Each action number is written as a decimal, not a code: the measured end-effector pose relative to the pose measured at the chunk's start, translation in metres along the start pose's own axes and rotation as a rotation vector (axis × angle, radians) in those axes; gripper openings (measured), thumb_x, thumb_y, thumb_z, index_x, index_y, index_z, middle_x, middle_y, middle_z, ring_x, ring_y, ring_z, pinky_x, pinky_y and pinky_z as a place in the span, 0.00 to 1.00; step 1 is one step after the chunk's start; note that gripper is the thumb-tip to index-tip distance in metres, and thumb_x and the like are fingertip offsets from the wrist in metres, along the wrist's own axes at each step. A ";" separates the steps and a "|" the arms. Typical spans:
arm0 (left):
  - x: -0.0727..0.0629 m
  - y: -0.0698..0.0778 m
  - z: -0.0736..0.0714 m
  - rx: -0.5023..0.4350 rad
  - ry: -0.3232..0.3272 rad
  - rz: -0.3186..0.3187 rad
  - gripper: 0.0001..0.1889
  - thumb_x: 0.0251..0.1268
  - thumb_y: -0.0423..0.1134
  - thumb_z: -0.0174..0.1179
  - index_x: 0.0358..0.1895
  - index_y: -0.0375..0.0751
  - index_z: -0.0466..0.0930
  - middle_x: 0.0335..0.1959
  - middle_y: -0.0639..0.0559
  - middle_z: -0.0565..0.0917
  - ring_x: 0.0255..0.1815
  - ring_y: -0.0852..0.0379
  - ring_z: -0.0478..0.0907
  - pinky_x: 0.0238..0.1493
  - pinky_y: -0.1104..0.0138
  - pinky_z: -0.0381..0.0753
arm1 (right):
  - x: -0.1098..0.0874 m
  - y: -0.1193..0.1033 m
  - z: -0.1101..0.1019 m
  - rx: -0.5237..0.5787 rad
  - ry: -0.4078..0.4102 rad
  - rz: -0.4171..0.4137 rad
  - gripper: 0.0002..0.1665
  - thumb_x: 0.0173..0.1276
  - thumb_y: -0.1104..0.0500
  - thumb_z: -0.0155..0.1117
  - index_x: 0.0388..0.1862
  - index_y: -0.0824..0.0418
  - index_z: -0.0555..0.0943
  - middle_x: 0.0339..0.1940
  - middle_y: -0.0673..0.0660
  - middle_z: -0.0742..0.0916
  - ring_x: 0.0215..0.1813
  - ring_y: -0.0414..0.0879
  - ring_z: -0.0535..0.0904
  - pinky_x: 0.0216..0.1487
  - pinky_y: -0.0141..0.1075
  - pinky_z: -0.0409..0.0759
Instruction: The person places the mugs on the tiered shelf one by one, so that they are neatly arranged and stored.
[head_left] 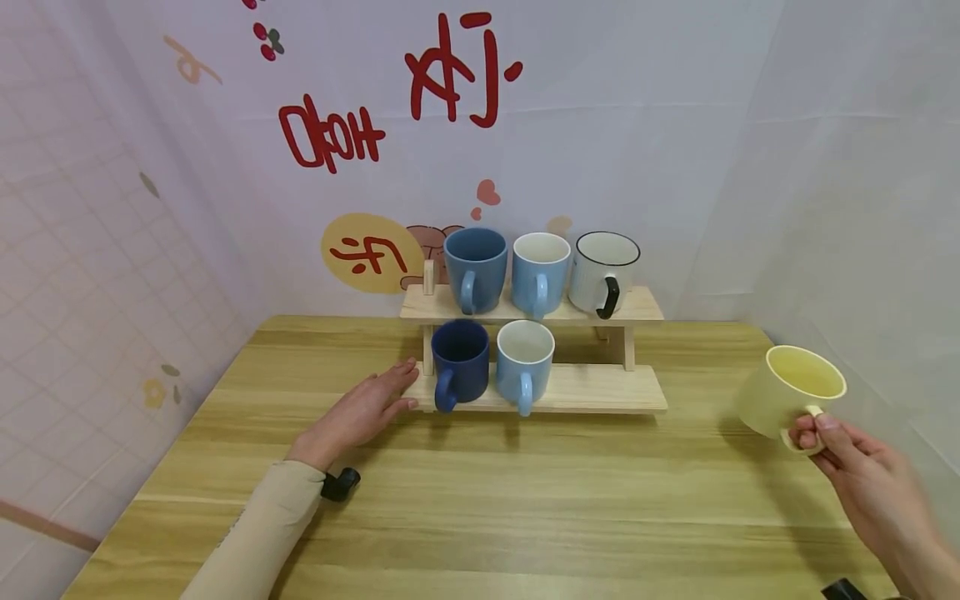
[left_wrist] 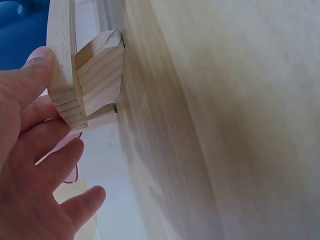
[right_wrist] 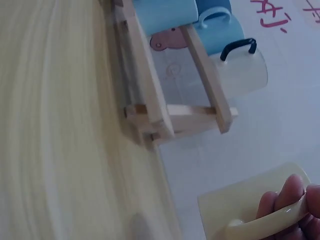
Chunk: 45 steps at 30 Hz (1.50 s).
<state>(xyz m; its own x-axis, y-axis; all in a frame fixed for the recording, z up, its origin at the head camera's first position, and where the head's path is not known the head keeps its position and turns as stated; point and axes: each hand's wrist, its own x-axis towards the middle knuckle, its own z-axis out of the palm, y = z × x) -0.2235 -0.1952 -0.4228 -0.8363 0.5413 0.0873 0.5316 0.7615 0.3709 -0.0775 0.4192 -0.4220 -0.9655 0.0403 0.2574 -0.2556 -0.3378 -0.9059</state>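
My right hand (head_left: 862, 471) grips a pale yellow mug (head_left: 783, 396) by its handle, holding it to the right of a two-tier wooden rack (head_left: 600, 387). In the right wrist view the mug (right_wrist: 220, 207) shows in the lower right corner, fingers through the handle. My left hand (head_left: 363, 414) holds the left end of the rack's lower board, with the thumb (left_wrist: 35, 70) on one face and fingers at the end and far side. Nearest to it on that board is a dark blue mug (head_left: 467, 367), beside a light blue mug (head_left: 521, 371).
On the upper board stand a grey-blue mug (head_left: 486, 283), a light blue mug (head_left: 534, 287) and a white mug with a black handle (head_left: 588, 287). Handles face the front. The wood-grain table (head_left: 562, 508) meets a white printed cloth (head_left: 675, 125) behind.
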 end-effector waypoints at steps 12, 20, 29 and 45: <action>0.001 0.002 -0.003 -0.001 -0.016 -0.003 0.31 0.80 0.48 0.57 0.77 0.33 0.67 0.81 0.39 0.62 0.78 0.40 0.64 0.74 0.37 0.61 | 0.014 -0.004 0.050 0.002 -0.094 -0.080 0.21 0.84 0.74 0.37 0.38 0.76 0.79 0.47 0.59 0.87 0.52 0.48 0.86 0.58 0.30 0.80; 0.000 0.001 -0.001 -0.002 -0.016 -0.004 0.31 0.80 0.48 0.57 0.77 0.33 0.67 0.81 0.38 0.62 0.78 0.39 0.64 0.74 0.37 0.61 | 0.020 0.002 0.082 -0.098 -0.106 -0.065 0.19 0.85 0.71 0.40 0.38 0.74 0.79 0.45 0.56 0.86 0.52 0.46 0.85 0.58 0.30 0.80; 0.000 0.001 -0.001 0.003 -0.006 0.002 0.32 0.80 0.49 0.57 0.77 0.33 0.67 0.81 0.38 0.62 0.78 0.39 0.64 0.74 0.38 0.62 | 0.030 0.015 0.113 -0.149 -0.130 -0.037 0.18 0.85 0.68 0.44 0.44 0.73 0.82 0.40 0.54 0.86 0.53 0.45 0.84 0.58 0.29 0.79; -0.001 -0.001 0.000 -0.020 -0.009 -0.012 0.32 0.80 0.48 0.57 0.78 0.34 0.66 0.81 0.38 0.61 0.79 0.39 0.62 0.74 0.37 0.60 | 0.031 0.036 0.149 -0.257 -0.088 0.058 0.18 0.85 0.61 0.50 0.42 0.71 0.83 0.39 0.50 0.87 0.52 0.43 0.84 0.58 0.28 0.79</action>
<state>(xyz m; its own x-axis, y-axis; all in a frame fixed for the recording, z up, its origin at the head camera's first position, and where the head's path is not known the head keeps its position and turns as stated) -0.2234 -0.1961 -0.4230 -0.8416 0.5350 0.0745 0.5184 0.7611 0.3899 -0.1090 0.2684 -0.3964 -0.9736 -0.0574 0.2209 -0.2156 -0.0872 -0.9726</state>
